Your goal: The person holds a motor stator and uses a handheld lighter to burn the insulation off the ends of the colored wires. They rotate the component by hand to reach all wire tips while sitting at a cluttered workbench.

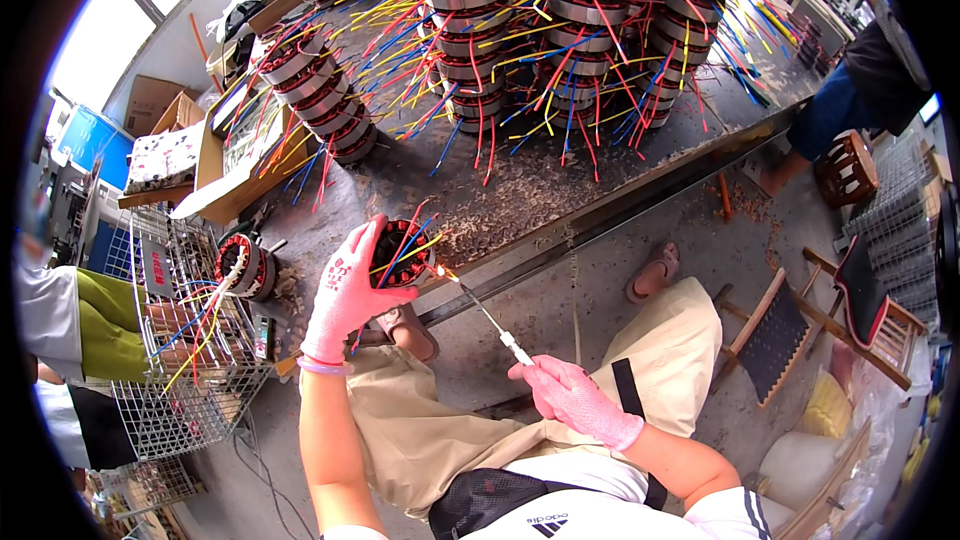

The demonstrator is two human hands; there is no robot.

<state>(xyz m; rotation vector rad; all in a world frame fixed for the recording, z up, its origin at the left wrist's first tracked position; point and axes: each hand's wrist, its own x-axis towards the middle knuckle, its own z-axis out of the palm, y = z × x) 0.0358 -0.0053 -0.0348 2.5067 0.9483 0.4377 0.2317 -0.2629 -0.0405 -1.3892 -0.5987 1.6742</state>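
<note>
My left hand (345, 290), in a pink coated glove, grips a motor stator (402, 268) at the table's front edge, thumb on the near side and fingers along its left. Red, blue and yellow wires stick up from its red-wound ring. Closed round the white handle of a slim long-necked tool (510, 342) is my right hand (580, 400), gloved in pink too. A small orange flame (448, 273) shows at the tool's tip, beside the stator's right rim and a yellow wire. Fingertips of the right hand are partly hidden.
Tall stacks of wired stators (575, 40) crowd the back of the dark table (500, 200); a leaning stack (320, 95) stands left. Another stator (245, 265) sits near a wire basket (190, 360). Other people work at far left and far right. A wooden chair (770, 335) stands right.
</note>
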